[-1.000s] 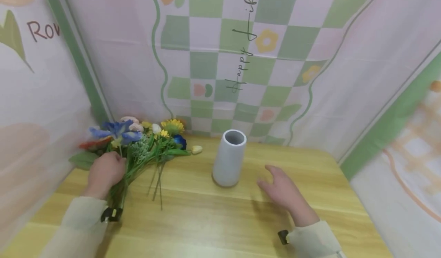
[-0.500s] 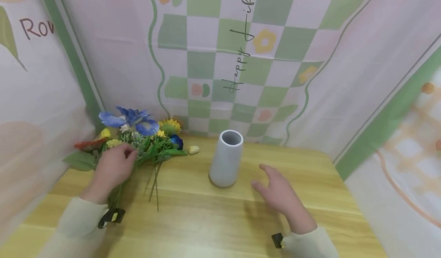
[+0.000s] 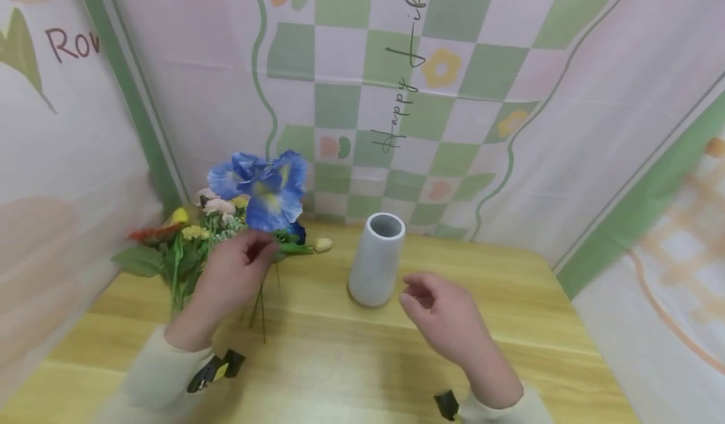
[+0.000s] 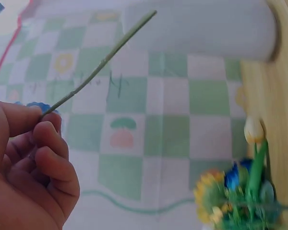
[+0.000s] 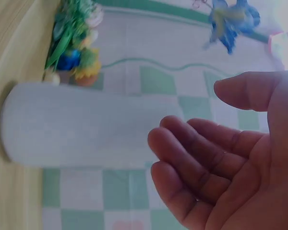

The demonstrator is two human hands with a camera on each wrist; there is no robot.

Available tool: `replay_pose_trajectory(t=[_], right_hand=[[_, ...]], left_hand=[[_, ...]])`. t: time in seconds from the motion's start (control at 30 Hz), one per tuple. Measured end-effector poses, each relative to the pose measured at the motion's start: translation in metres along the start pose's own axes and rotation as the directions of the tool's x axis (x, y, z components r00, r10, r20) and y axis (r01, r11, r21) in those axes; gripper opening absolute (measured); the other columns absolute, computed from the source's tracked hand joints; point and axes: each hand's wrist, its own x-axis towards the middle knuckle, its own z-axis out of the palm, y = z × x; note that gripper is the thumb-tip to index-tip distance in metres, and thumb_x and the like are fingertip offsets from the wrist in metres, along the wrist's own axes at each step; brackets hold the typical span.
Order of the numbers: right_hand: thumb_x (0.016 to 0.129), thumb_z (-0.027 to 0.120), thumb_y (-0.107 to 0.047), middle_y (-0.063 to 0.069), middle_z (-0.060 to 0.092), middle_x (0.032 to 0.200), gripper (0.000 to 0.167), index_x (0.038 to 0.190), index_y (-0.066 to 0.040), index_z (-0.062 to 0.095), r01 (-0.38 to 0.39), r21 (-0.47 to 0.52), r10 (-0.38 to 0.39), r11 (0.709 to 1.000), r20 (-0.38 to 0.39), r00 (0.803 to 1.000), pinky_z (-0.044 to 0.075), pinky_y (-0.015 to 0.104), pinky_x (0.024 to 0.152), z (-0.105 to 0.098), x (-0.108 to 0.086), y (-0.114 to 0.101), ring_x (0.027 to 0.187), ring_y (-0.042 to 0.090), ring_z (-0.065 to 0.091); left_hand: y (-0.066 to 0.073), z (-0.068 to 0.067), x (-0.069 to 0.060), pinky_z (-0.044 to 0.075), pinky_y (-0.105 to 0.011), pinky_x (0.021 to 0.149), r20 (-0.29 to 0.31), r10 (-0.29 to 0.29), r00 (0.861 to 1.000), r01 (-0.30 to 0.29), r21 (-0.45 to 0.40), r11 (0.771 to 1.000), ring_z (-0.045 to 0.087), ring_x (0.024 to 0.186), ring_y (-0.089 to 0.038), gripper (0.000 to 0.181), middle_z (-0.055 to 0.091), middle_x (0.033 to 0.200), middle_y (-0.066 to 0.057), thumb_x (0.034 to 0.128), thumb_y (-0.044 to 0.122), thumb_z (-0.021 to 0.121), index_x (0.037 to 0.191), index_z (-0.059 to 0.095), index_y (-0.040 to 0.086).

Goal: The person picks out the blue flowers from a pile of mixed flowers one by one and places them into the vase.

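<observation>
A blue iris with a yellow centre is held upright above the table by my left hand. In the left wrist view, the thumb and fingers pinch its thin green stem, whose bare end sticks out beyond them. A tall white vase stands upright on the table, its round mouth facing up. Just right of the vase is my right hand, with loosely bent fingers and nothing in its grasp. The right wrist view shows a gap between thumb and fingertips, with the vase behind them.
Several more flowers lie at the table's left back, among them a red-orange bloom, pink ones and a white tulip bud. Patterned cloth hangs behind the wooden table.
My left hand has lifted the iris from the pile and carried it right and up. My right hand has shifted slightly left toward the vase, its fingers more bent.
</observation>
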Motion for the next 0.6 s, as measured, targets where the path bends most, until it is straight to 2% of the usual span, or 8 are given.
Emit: replay_pose_trajectory(t=[0.17, 0.37, 0.6], right_hand=[[0.092, 0.069, -0.019, -0.009, 0.068, 0.095, 0.021, 0.112, -0.011, 0.071, 0.063, 0.020, -0.063, 0.998, -0.006, 0.998, 0.054, 0.035, 0.080, 0.007, 0.002, -0.019, 0.087, 0.007, 0.063], [0.092, 0.070, -0.018, -0.009, 0.070, 0.094, 0.014, 0.104, -0.014, 0.073, 0.155, 0.027, -0.155, 0.988, -0.013, 0.988, 0.054, 0.034, 0.076, 0.017, 0.005, -0.040, 0.086, 0.007, 0.064], [0.092, 0.070, -0.023, -0.010, 0.071, 0.089, 0.009, 0.096, -0.015, 0.074, 0.326, 0.046, -0.323, 0.944, -0.059, 0.945, 0.056, 0.028, 0.068, 0.023, 0.011, -0.060, 0.079, 0.006, 0.066]], left_hand=[[0.017, 0.014, -0.004, 0.044, -0.032, 0.047, 0.034, 0.035, 0.999, -0.032, -0.094, 0.995, 0.049, 0.055, -0.017, 0.016, 0.053, 0.066, -0.002, 0.0997, 0.014, 0.062, 0.086, 0.061, 0.006], [0.028, 0.031, -0.008, 0.044, -0.030, 0.044, 0.103, 0.094, 0.990, -0.070, -0.211, 0.975, 0.051, 0.055, -0.016, 0.017, 0.053, 0.065, 0.000, 0.1001, 0.015, 0.062, 0.084, 0.060, 0.008], [0.035, 0.039, -0.012, 0.045, -0.031, 0.046, 0.164, 0.113, 0.980, -0.056, -0.319, 0.946, 0.054, 0.057, -0.018, 0.012, 0.056, 0.069, -0.001, 0.0995, 0.018, 0.063, 0.088, 0.064, 0.013]])
